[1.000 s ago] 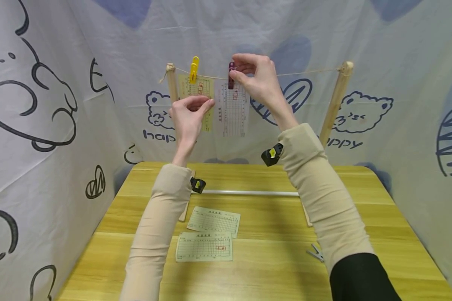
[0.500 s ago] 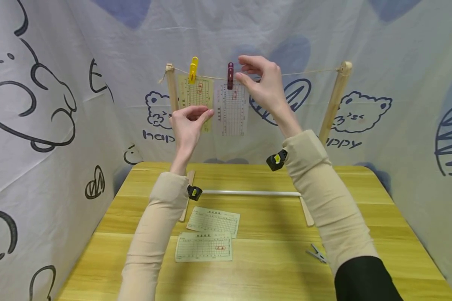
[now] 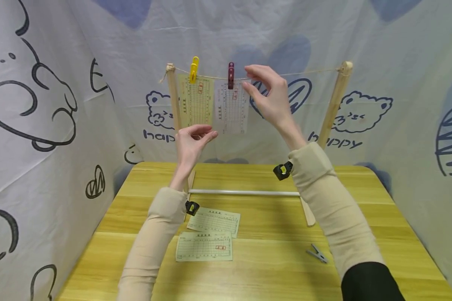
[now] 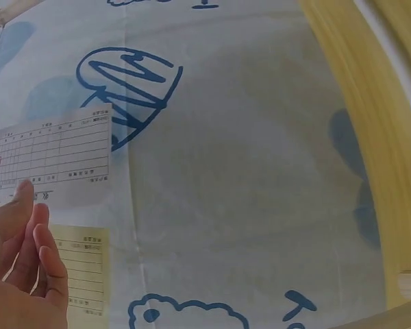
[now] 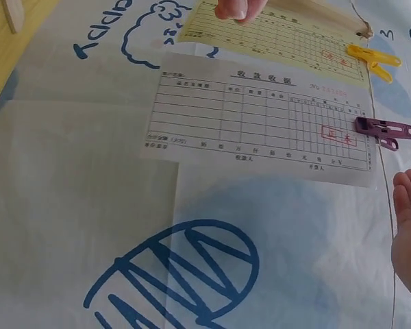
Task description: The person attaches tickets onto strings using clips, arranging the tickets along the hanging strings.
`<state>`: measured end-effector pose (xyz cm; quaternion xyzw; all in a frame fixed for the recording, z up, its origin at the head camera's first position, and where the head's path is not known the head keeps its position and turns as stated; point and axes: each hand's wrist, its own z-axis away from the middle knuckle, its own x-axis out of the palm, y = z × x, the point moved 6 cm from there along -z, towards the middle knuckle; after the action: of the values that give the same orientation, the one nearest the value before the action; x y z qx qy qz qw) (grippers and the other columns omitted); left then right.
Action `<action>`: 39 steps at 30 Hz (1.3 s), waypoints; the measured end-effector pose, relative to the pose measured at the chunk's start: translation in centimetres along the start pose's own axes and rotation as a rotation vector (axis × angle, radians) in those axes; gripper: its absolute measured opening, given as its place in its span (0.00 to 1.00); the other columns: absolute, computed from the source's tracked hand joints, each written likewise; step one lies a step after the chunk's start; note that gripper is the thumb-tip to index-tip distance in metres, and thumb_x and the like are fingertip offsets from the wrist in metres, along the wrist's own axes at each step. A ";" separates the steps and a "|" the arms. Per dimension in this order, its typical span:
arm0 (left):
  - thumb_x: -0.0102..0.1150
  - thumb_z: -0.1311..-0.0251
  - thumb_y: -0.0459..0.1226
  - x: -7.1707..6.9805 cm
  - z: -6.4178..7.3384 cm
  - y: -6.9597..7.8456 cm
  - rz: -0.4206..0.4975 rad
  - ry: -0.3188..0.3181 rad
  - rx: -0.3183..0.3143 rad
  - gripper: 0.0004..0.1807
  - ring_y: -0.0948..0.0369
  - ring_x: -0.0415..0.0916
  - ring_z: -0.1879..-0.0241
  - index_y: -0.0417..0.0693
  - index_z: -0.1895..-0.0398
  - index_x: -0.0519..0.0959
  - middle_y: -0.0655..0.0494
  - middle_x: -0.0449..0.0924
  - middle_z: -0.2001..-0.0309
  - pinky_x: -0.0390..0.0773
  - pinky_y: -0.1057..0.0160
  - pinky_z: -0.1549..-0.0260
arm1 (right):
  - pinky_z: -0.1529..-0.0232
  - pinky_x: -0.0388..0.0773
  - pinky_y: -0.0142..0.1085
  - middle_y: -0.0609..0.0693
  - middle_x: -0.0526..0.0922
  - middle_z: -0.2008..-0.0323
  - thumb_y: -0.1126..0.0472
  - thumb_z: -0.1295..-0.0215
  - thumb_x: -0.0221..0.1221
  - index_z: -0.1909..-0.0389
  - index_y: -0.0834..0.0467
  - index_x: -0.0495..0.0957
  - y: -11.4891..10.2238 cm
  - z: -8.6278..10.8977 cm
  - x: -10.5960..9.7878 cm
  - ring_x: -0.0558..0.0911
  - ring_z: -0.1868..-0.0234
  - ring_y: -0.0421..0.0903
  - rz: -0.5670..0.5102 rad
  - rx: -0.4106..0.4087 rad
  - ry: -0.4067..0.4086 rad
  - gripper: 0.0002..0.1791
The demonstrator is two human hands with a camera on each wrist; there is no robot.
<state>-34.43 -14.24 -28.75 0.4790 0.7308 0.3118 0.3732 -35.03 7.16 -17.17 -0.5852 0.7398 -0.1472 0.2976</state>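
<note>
Beige sleeves [image 3: 147, 244] cover both forearms nearest the viewer, the right one running into black cloth [image 3: 373, 282] toward the elbow, and a small black camera shows at each wrist. Under them spreads the wood-grained counter [image 3: 271, 274]. On it, to the right, lies a grey clip [image 3: 317, 253]. Left of the middle lie two pale green printed slips [image 3: 203, 247]; the nearer one bears a red stamp, and its upper edge meets the slip behind. Farther back, a white rod [image 3: 245, 192] crosses the counter between two wooden feet.

Above, the left hand [image 3: 192, 144] is raised by the bottom of a hanging yellow slip [image 3: 197, 102]; its grip is narrow, thumb and fingertips near each other, with nothing visible between them. Whether it touches the paper I cannot tell. The right hand [image 3: 274, 94] is just right of a hanging white slip [image 3: 231, 110], its grip wider, thumb and fingers apart and holding nothing.

Both slips hang side by side from a thin cord [image 3: 309, 73], the yellow under a yellow clip [image 3: 193, 70], the white under a purple clip [image 3: 231, 75]. Two wooden posts [image 3: 336, 102] carry the cord. Behind everything hangs pale cloth [image 3: 399, 54] printed with blue drawings and lettering.
</note>
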 end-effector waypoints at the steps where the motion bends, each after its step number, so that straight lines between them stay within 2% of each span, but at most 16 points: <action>1: 0.75 0.45 0.36 0.0 0.2 -0.2 -0.007 -0.008 -0.001 0.15 0.69 0.76 0.70 0.36 0.56 0.87 0.39 0.89 0.60 0.74 0.77 0.69 | 0.34 0.76 0.38 0.66 0.79 0.41 0.72 0.33 0.61 0.41 0.71 0.76 0.0 0.3 0.0 0.79 0.40 0.56 -0.012 -0.015 0.001 0.20; 8: 0.74 0.44 0.35 0.3 2.1 -2.5 -0.050 -0.070 -0.049 0.14 0.65 0.77 0.67 0.39 0.55 0.87 0.42 0.89 0.59 0.74 0.77 0.68 | 0.35 0.77 0.44 0.68 0.79 0.43 0.75 0.34 0.60 0.43 0.74 0.77 0.4 2.2 -0.4 0.79 0.42 0.57 -0.072 -0.065 -0.005 0.19; 13: 0.73 0.43 0.36 0.7 3.5 -4.1 -0.094 -0.137 -0.076 0.15 0.60 0.81 0.65 0.40 0.54 0.86 0.43 0.89 0.59 0.76 0.76 0.66 | 0.37 0.78 0.40 0.69 0.80 0.44 0.76 0.35 0.61 0.45 0.75 0.77 1.0 3.6 -0.9 0.80 0.45 0.44 -0.078 -0.063 -0.006 0.18; 16: 0.73 0.43 0.35 1.0 4.3 -5.0 -0.114 -0.191 -0.073 0.17 0.54 0.83 0.61 0.39 0.52 0.85 0.42 0.89 0.57 0.82 0.68 0.60 | 0.38 0.79 0.37 0.69 0.81 0.45 0.76 0.35 0.61 0.45 0.75 0.78 1.4 4.5 -1.0 0.79 0.46 0.36 -0.072 -0.059 -0.012 0.18; 18: 0.73 0.43 0.35 1.2 4.8 -5.6 -0.121 -0.230 -0.077 0.18 0.50 0.84 0.58 0.38 0.50 0.85 0.42 0.89 0.56 0.84 0.59 0.54 | 0.38 0.79 0.36 0.69 0.81 0.46 0.76 0.36 0.62 0.46 0.75 0.78 1.6 5.2 -1.1 0.80 0.47 0.36 -0.075 -0.062 -0.020 0.17; 22: 0.73 0.44 0.34 1.7 6.1 -7.4 -0.126 -0.314 -0.113 0.20 0.45 0.83 0.52 0.38 0.48 0.83 0.40 0.87 0.52 0.82 0.46 0.45 | 0.39 0.78 0.32 0.70 0.81 0.46 0.77 0.37 0.62 0.46 0.75 0.78 2.4 7.0 -1.3 0.80 0.47 0.37 -0.090 -0.039 -0.035 0.17; 26: 0.73 0.45 0.33 2.3 7.3 -8.9 -0.127 -0.393 -0.135 0.21 0.44 0.83 0.49 0.38 0.47 0.83 0.41 0.87 0.50 0.80 0.46 0.43 | 0.39 0.76 0.26 0.71 0.80 0.46 0.78 0.37 0.61 0.46 0.75 0.78 3.6 9.1 -1.6 0.79 0.48 0.33 -0.114 0.025 -0.040 0.18; 27: 0.73 0.45 0.33 2.4 7.6 -9.3 -0.129 -0.410 -0.132 0.21 0.44 0.83 0.49 0.38 0.47 0.83 0.41 0.87 0.50 0.77 0.46 0.39 | 0.39 0.76 0.25 0.72 0.80 0.47 0.78 0.37 0.61 0.46 0.75 0.77 3.9 9.6 -1.7 0.79 0.48 0.33 -0.122 0.041 -0.040 0.18; 30: 0.72 0.45 0.32 3.0 8.6 -10.5 -0.127 -0.478 -0.136 0.22 0.44 0.82 0.48 0.37 0.46 0.82 0.40 0.87 0.50 0.75 0.45 0.37 | 0.38 0.75 0.25 0.71 0.81 0.47 0.78 0.36 0.60 0.46 0.74 0.77 4.7 11.2 -1.9 0.80 0.48 0.34 -0.142 0.083 -0.035 0.17; 32: 0.72 0.44 0.32 3.4 9.4 -11.3 -0.131 -0.528 -0.133 0.22 0.44 0.82 0.47 0.36 0.45 0.81 0.39 0.86 0.49 0.75 0.44 0.36 | 0.38 0.75 0.25 0.65 0.83 0.47 0.78 0.35 0.59 0.46 0.74 0.77 5.2 12.2 -2.1 0.80 0.48 0.35 -0.159 0.109 -0.029 0.17; 37: 0.70 0.43 0.32 4.1 11.3 -12.5 -0.132 -0.626 -0.114 0.23 0.42 0.81 0.46 0.34 0.44 0.80 0.37 0.85 0.48 0.77 0.42 0.40 | 0.39 0.76 0.25 0.37 0.83 0.50 0.77 0.34 0.59 0.45 0.75 0.77 6.6 14.7 -2.5 0.81 0.48 0.36 -0.176 0.171 -0.029 0.17; 39: 0.70 0.43 0.31 4.3 12.0 -12.9 -0.131 -0.649 -0.111 0.23 0.41 0.80 0.46 0.34 0.44 0.80 0.37 0.85 0.48 0.76 0.41 0.40 | 0.40 0.76 0.24 0.32 0.83 0.51 0.77 0.34 0.58 0.45 0.76 0.76 7.1 15.7 -2.6 0.81 0.49 0.36 -0.184 0.190 -0.029 0.16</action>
<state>-31.47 -13.48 -46.60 0.4843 0.5850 0.1579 0.6311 -30.60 13.59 -32.74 -0.6216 0.6615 -0.2349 0.3477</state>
